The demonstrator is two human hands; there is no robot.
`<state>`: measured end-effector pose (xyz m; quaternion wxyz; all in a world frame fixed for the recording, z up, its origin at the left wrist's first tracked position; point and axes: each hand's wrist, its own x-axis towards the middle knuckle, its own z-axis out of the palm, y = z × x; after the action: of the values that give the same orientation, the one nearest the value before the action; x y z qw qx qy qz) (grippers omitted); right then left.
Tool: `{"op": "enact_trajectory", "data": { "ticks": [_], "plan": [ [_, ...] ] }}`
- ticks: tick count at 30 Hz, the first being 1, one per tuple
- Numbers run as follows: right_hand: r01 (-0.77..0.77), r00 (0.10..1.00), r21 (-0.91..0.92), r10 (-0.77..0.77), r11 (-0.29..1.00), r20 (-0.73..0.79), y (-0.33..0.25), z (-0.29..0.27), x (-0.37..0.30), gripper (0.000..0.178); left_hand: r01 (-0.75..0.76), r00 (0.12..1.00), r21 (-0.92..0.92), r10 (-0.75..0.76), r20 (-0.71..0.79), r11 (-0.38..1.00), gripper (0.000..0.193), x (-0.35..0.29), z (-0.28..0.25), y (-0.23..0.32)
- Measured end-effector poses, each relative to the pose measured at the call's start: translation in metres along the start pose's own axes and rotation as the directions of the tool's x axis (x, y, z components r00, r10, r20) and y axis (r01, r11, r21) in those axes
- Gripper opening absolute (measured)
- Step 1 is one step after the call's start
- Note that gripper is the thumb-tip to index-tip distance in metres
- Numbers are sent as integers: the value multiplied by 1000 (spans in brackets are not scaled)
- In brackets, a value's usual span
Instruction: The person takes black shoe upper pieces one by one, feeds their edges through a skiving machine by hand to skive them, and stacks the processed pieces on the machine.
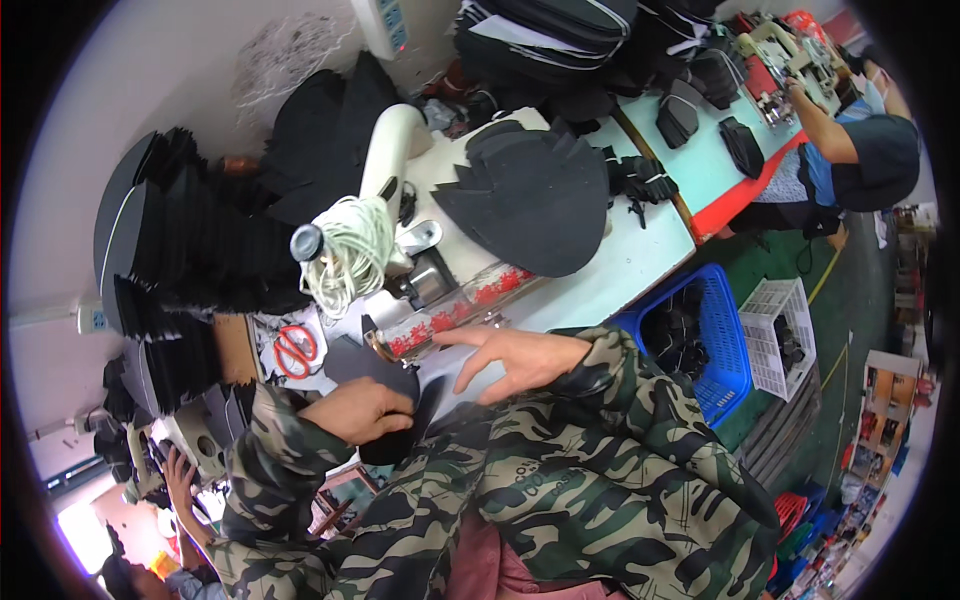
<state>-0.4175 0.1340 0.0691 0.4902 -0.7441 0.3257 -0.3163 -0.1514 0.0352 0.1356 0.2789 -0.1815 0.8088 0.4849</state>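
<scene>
the workpiece is a black panel (345, 362), lying flat on the work surface at the end of the sewing machine (462, 306). take the panel as the dial centre, with 12 o'clock toward the top of the view. the machine's red-patterned arm lies at 1 o'clock, the red-handled scissors (296, 350) at 10 o'clock, and the stacked black panels (530, 195) farther off at 1 o'clock.

grip state: the left hand (362, 411) rests over the panel with fingers bent and thumb toward 3 o'clock; whether it pinches the edge or only presses down cannot be told. the right hand (525, 360), at 3 o'clock, is released: fingers spread, nothing visible between them.

handling: the panel is probably light, thin and moderately stiff, like foam-backed sheet, so it should bend under load and crease if folded sharply. its matt face suggests low slip. fragility appears slight. recommended hold: flat fingertips on the face near the 7 o'clock margin, other hand supporting the 4 o'clock edge, both clear of the metal fittings at 12 o'clock.
</scene>
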Motion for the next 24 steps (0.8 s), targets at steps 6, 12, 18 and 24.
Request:
{"op": "enact_trajectory", "data": {
  "ticks": [6,12,18,24],
  "plan": [
    [-315,897,340,395,886,-197,-14,13,22,27,11,996,-750,-75,-51,661,21,11,-26,-26],
    [-239,891,298,331,924,-312,-25,75,62,37,108,945,-960,-326,19,258,23,17,-29,-53],
    [-220,879,341,338,914,-336,-15,77,72,39,58,965,-870,-250,-76,490,23,14,-39,-86],
    [-275,877,470,419,839,-235,7,26,41,33,-201,808,-259,11,-589,945,30,61,-20,-78]
  ]
}}
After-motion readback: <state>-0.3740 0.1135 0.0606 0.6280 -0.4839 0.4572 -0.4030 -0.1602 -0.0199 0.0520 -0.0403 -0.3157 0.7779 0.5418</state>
